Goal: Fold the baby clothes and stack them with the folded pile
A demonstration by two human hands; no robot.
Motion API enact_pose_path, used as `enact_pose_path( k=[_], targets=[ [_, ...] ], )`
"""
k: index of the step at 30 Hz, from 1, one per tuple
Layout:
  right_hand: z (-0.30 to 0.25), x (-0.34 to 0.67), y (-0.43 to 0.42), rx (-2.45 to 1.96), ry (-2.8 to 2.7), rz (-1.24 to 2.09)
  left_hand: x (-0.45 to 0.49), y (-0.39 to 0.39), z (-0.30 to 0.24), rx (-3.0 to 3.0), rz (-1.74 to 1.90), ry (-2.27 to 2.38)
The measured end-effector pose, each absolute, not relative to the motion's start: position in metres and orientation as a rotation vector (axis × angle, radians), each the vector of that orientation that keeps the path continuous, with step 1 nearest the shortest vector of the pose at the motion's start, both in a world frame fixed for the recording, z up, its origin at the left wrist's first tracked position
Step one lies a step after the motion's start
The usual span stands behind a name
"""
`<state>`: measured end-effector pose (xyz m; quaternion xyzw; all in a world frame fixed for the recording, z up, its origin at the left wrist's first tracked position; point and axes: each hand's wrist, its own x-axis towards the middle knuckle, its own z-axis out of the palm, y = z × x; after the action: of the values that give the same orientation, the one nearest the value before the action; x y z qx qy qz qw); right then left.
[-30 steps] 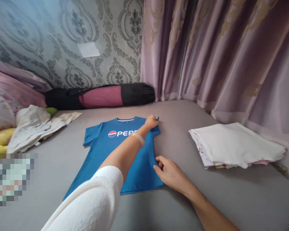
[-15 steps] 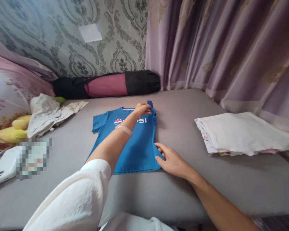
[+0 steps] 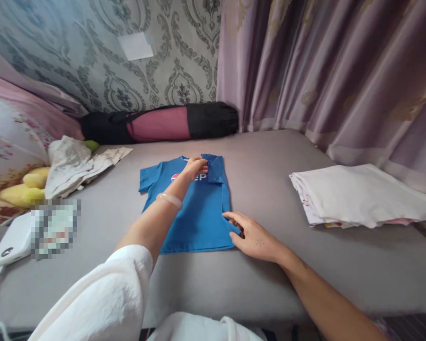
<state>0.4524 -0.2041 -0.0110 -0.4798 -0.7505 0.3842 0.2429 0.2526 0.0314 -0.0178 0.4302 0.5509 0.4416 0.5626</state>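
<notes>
A small blue T-shirt [image 3: 195, 215] with a Pepsi logo lies flat on the grey bed [image 3: 262, 170]. Its right sleeve and side are folded inward over the chest. My left hand [image 3: 196, 166] reaches across and pinches that folded sleeve near the collar, covering part of the logo. A pale bangle sits on that wrist, and the arm wears a white sleeve. My right hand [image 3: 250, 234] rests on the bed at the shirt's lower right edge, fingers closed on the side seam.
A stack of folded white cloth [image 3: 358, 196] lies at the right. A black and pink roll bag [image 3: 163, 124] lies along the wall. Crumpled pale clothes [image 3: 74, 161], yellow plush [image 3: 31, 187] and pillows sit at the left. A white device [image 3: 10, 241] lies near the bed's left front. Curtains hang behind.
My left hand has carried the shirt's right sleeve inward over the chest, folding that side. The right hand stayed at the lower right edge. The view shifted downward.
</notes>
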Motion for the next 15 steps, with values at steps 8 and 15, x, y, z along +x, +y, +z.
enact_pose_path(
  k=[8,15],
  targets=[
    [-0.004,0.456,-0.201,-1.055,-2.104,1.372,0.248,0.02,-0.031,1.032,1.083,1.389],
    [-0.016,0.452,-0.178,-1.334,-2.097,0.669,0.247,0.011,-0.056,1.527,1.185,1.339]
  ],
)
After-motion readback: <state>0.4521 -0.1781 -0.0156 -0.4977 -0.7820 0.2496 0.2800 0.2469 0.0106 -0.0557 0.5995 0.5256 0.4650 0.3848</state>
